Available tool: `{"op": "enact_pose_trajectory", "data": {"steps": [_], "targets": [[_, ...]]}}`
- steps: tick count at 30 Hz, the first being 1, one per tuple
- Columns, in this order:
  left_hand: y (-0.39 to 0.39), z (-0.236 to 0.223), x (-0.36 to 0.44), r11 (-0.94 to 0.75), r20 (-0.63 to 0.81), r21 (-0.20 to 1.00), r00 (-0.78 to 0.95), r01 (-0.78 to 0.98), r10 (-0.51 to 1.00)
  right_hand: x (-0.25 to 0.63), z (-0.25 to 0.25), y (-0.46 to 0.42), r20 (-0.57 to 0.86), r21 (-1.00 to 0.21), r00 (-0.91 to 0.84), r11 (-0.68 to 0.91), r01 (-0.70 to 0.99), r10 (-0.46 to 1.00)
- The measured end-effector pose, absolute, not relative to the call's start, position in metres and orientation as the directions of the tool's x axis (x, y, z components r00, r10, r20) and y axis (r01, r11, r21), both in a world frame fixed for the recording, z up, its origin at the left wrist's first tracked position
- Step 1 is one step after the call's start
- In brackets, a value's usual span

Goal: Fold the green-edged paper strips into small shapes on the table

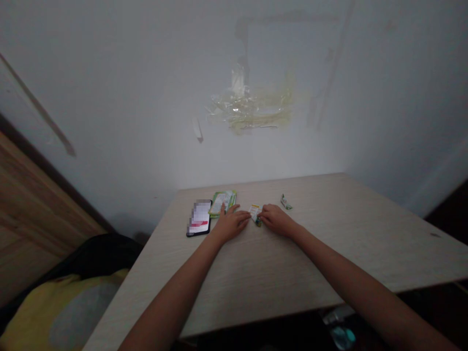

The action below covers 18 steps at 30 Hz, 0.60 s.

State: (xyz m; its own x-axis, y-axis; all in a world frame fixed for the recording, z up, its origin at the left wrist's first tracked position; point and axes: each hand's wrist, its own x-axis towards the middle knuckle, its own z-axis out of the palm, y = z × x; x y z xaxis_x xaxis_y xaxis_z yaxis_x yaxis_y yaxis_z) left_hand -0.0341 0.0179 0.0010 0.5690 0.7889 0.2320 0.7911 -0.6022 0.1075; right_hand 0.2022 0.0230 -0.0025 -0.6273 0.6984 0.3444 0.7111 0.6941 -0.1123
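A small white, yellow and green packet [255, 211] is between my two hands, low over the table or on it. My left hand [231, 226] has its thumb and index finger together at the packet's left edge, while its other fingers stretch out toward a larger green-and-white packet [222, 202]. At the right edge, my right hand [278, 220] pinches the small packet with curled fingers and hides part of it. Another small green-and-white packet [286, 202] lies just beyond the right hand.
Left of my left hand, a phone [199, 218] lies with its screen lit, against the larger packet. The pale wooden table [234, 287] meets a wall [146, 97] with tape remnants. A yellow-and-grey item [73, 312] is at lower left. Bluish clear plastic [342, 336] shows below the table's front edge.
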Motion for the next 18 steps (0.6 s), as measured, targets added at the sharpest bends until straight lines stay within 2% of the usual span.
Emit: {"op": "enact_pose_trajectory", "data": {"steps": [4, 11, 18], "targets": [[0.019, 0.001, -0.038, -0.605, 0.185, 0.101, 0.583, 0.790, 0.791, 0.203, -0.003, 0.024, 0.348, -0.140, -0.628, 0.701, 0.699, 0.696], [0.013, -0.007, -0.041, -0.622, 0.207, 0.136, 0.591, 0.772, 0.779, 0.203, -0.003, 0.023, 0.358, -0.166, -0.620, 0.701, 0.694, 0.699], [0.007, -0.002, -0.041, -0.660, 0.215, 0.118, 0.630, 0.742, 0.746, 0.204, -0.004, 0.024, 0.344, -0.192, -0.619, 0.699, 0.689, 0.706]]}}
